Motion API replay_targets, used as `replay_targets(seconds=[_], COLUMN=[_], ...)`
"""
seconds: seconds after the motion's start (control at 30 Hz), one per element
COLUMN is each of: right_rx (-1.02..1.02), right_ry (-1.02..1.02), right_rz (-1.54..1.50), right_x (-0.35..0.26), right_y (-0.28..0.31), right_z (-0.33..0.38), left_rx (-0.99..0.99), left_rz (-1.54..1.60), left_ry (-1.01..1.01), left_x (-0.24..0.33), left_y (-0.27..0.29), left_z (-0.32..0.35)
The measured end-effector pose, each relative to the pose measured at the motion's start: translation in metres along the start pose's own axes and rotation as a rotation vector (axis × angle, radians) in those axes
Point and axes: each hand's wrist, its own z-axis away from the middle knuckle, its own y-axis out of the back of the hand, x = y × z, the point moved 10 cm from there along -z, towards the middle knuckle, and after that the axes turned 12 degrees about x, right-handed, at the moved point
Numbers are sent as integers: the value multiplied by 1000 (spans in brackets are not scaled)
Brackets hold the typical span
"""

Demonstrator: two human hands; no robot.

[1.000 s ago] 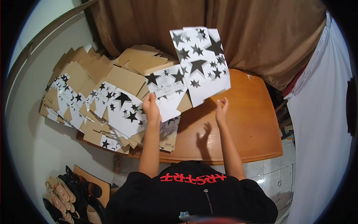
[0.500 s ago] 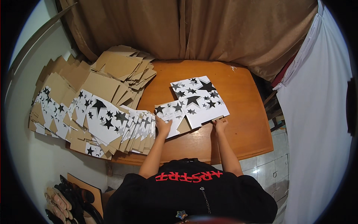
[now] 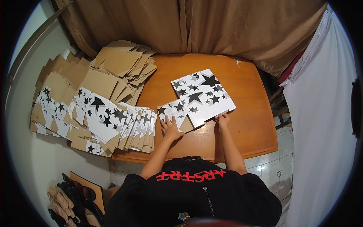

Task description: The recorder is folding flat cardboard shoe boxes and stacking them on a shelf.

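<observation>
A flattened cardboard box, white with black and grey stars on its face, lies on the table in front of me. Its smaller left part has the same star print and some brown board showing beside it. My left hand rests on the near edge of that smaller part, fingers spread. At the near right edge of the larger panel, my right hand has its fingers curled in and pinches the rim. The tips of the right fingers are partly hidden.
Heaps of flat cardboard pieces, some brown and some star-printed, cover the left of the wooden table. A brown curtain hangs behind it, a white cloth at the right. Shoes stand on the floor at lower left.
My left hand has slid a little to the right along the near edge, and its fingers have spread. The right hand stays at the rim; the box has turned slightly.
</observation>
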Motion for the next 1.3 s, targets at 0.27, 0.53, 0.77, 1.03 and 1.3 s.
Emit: replay_targets(seconds=[0.27, 0.53, 0.77, 1.03, 1.3], right_rx=[65, 217, 236, 353, 145], right_ry=[190, 549, 808, 953, 673], right_rz=[138, 206, 121, 181, 425], right_x=[-19, -87, -175, -231, -183], right_y=[0, 5, 11, 35, 26], right_z=[-3, 18, 57, 115, 80], left_rx=[244, 497, 774, 539, 512], left_rz=[206, 314, 624, 1084, 705], left_ry=[-259, -284, -247, 3, 47], left_x=[22, 27, -4, -45, -65], left_y=[59, 144, 209, 197, 174], left_z=[-8, -18, -29, -56, -72])
